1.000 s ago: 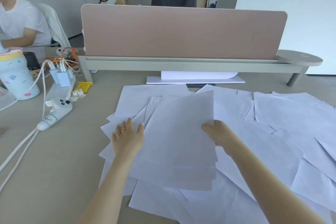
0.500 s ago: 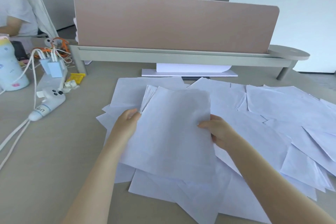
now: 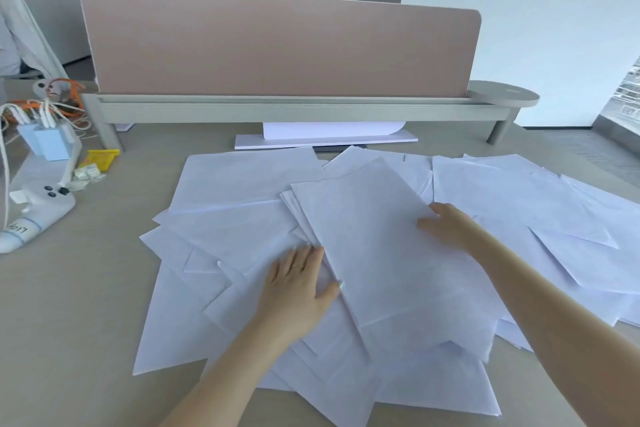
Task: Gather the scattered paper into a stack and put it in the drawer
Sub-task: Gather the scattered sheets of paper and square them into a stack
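White paper sheets [image 3: 374,253], a loose stack on the beige table [image 3: 69,322], lie between a flat, straight-fingered left hand [image 3: 298,284] and right hand [image 3: 446,229], whose fingers curl on their edge.

Papers [image 3: 381,253] cover desk [image 3: 69,305] before divider [image 3: 277,45].

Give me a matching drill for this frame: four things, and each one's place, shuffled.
Things:
1. left hand
2. right hand
3. yellow packet
4. divider

Places:
A. desk's far edge
B. right edge of the stack
C. flat on the loose sheets, left of the stack
D. on the desk, left of the papers

Pairs: 1-C, 2-B, 3-D, 4-A
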`<state>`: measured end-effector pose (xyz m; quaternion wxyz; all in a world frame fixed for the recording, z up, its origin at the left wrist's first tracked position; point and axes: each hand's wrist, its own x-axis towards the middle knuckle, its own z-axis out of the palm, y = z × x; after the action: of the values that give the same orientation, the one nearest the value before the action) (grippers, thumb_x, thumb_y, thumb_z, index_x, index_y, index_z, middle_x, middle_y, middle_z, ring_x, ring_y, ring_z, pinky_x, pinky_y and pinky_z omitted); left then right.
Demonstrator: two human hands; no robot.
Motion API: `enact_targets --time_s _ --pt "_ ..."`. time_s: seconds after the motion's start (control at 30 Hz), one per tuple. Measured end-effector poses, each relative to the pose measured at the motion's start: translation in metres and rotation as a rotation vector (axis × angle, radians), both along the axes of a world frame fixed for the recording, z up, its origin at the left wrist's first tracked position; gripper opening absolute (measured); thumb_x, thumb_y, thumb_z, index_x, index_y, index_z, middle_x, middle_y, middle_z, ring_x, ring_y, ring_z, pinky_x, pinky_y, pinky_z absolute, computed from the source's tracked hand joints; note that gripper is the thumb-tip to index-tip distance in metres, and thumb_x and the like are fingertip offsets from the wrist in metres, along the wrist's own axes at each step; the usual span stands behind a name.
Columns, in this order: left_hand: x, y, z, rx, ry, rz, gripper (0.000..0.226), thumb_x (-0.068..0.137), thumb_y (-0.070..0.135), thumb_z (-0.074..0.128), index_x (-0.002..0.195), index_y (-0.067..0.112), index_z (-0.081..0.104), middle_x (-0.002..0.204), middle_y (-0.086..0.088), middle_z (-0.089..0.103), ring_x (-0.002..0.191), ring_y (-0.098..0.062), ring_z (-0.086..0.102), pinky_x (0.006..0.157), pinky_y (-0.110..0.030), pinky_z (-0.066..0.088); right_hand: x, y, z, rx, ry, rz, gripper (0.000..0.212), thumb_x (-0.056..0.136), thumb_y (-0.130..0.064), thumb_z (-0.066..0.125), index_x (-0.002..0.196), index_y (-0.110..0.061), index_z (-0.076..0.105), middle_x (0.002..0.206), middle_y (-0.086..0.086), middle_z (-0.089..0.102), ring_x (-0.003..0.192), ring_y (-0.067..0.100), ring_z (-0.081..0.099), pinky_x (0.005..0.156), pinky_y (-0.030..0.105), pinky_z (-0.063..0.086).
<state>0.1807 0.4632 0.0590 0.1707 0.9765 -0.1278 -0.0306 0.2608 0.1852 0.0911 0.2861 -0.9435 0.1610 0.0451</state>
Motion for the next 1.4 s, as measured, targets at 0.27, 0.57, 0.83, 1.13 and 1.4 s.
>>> enact_targets --time_s 0.27,0.57,0.83,1.13,1.4 --pt "0.012 0.022 0.012 -0.137 0.023 0.292 0.066 0.095 0.049 0.035 0.15 0.021 0.013 0.16 -0.004 0.01 0.147 -0.023 0.009 0.117 -0.037 0.01 -0.014 -0.003 0.009 -0.034 0.005 0.063 0.017 0.081 -0.024 0.061 0.074 -0.014 0.049 0.082 0.004 0.052 0.082 0.025 0.05 0.069 0.033 0.038" --pt "-0.021 0.065 0.042 -1.346 0.303 0.718 0.047 0.095 0.022 0.049 0.14 0.022 0.037 0.123 0.006 0.042 0.09 -0.005 0.049 0.067 -0.019 0.037 -0.036 -0.011 0.017 0.321 -0.044 0.018 0.011 0.083 -0.007 0.062 0.077 -0.014 0.055 0.078 0.004 0.056 0.068 0.021 0.054 0.057 0.026 0.04" --pt "-0.018 0.076 0.039 -0.857 0.18 0.696 0.019 0.092 0.03 0.052 0.108 0.019 0.051 0.112 0.002 0.048 0.081 -0.01 0.05 0.076 -0.028 0.038 -0.054 -0.016 0.001 0.447 -0.214 -0.121 0.012 0.082 -0.005 0.061 0.077 -0.015 0.055 0.089 0.01 0.057 0.066 0.025 0.054 0.059 0.026 0.042" --pt "-0.011 0.093 0.054 -0.76 0.312 0.634 0.041 0.091 0.031 0.052 0.127 0.016 0.04 0.11 -0.001 0.051 0.086 -0.019 0.062 0.074 -0.033 0.053 -0.087 0.002 0.007 0.664 -0.075 -0.06 0.01 0.091 -0.004 0.052 0.101 -0.006 0.052 0.087 0.012 0.059 0.07 0.026 0.059 0.061 0.033 0.046" --pt "-0.022 0.107 0.053 -1.084 0.506 0.601 0.017 0.093 0.024 0.051 0.106 0.013 0.053 0.096 -0.008 0.065 0.07 -0.018 0.07 0.061 -0.032 0.059 -0.09 0.011 -0.006 0.666 -0.118 -0.141 0.038 0.088 -0.005 0.054 0.125 -0.005 0.049 0.108 0.016 0.06 0.075 0.026 0.06 0.067 0.034 0.05"
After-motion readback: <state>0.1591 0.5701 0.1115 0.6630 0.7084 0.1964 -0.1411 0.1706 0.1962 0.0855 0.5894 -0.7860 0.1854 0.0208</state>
